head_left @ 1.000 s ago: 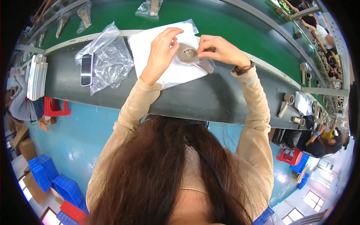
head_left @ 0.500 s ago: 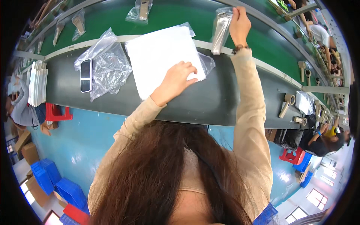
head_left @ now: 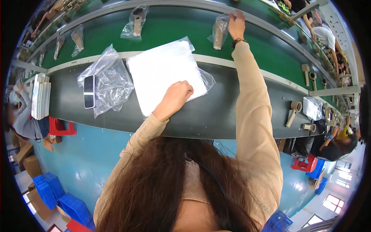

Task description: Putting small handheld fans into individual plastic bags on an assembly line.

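On the green conveyor belt [head_left: 177, 29] lies a bagged beige handheld fan [head_left: 218, 34]. My right hand [head_left: 237, 26] is just beside its top end, fingers stretched and slightly apart, with nothing visible in them. My left hand [head_left: 177, 96] rests on a stack of white plastic bags [head_left: 164, 63] on the dark worktop. Its fingers are curled together near the stack's right edge; whatever they pinch, if anything, is hidden. Left of the stack, a phone [head_left: 89, 92] lies on a crumpled clear bag [head_left: 114, 87].
More bagged fans, one [head_left: 137, 24] with its round head showing, lie along the belt to the left. Unbagged fans [head_left: 294, 112] sit at the worktop's right end. White trays [head_left: 40, 96] are stacked at the left end. Co-workers sit at both sides.
My right hand has set the bagged fan down on the belt and loosened its fingers. My left hand's fingers have curled in. The other bagged fans have shifted left.
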Available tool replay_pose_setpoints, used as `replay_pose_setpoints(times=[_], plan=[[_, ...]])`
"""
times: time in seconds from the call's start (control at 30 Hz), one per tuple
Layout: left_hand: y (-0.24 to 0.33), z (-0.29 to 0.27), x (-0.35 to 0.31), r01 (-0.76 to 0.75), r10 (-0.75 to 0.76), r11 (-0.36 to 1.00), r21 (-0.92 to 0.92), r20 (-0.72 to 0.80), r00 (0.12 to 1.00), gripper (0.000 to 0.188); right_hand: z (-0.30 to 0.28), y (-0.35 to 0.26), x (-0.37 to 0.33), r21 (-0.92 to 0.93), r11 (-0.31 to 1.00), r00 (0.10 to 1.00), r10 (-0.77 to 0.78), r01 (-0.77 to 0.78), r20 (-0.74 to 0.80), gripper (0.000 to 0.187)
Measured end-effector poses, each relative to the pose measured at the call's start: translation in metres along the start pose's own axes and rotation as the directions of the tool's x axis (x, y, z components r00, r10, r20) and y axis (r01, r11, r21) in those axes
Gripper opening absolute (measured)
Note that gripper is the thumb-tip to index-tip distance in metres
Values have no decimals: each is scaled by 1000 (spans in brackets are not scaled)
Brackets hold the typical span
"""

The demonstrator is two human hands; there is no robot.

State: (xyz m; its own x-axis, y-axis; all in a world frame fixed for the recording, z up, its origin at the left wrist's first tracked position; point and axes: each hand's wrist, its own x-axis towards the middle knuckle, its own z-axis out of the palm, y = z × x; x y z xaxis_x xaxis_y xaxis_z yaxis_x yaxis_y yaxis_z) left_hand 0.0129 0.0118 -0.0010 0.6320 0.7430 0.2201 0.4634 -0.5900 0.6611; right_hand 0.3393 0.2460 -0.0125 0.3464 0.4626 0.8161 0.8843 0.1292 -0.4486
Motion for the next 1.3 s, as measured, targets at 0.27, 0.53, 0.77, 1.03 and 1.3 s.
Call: replay_pose_setpoints(times=[0.27, 0.53, 0.77, 1.03, 1.3], plan=[[6, -12, 6, 160, -187, 967, -197, -126, 974, 10, -281, -251, -2, 252, 759, 800, -575, 600, -173, 29], [-5, -16, 3, 238, -299, 890, -389, -104, 949, 26, -346, -299, -18, 292, 525, 599, -732, 799, -324, 78], [-14, -18, -4, 197, -251, 893, -405, -84, 964, 27, -335, -291, -46, 216, 536, 558, -633, 816, -537, 49], [-6, -11, -4, 29, -21, 999, 37, -211, 977, 10, -274, -228, -104, 319, 947, 911, -168, 43, 378, 18], [-3, -13, -6, 127, -184, 955, -268, -198, 963, 22, -192, -196, -177, 188, 982, 823, -102, -5, 558, 31]])
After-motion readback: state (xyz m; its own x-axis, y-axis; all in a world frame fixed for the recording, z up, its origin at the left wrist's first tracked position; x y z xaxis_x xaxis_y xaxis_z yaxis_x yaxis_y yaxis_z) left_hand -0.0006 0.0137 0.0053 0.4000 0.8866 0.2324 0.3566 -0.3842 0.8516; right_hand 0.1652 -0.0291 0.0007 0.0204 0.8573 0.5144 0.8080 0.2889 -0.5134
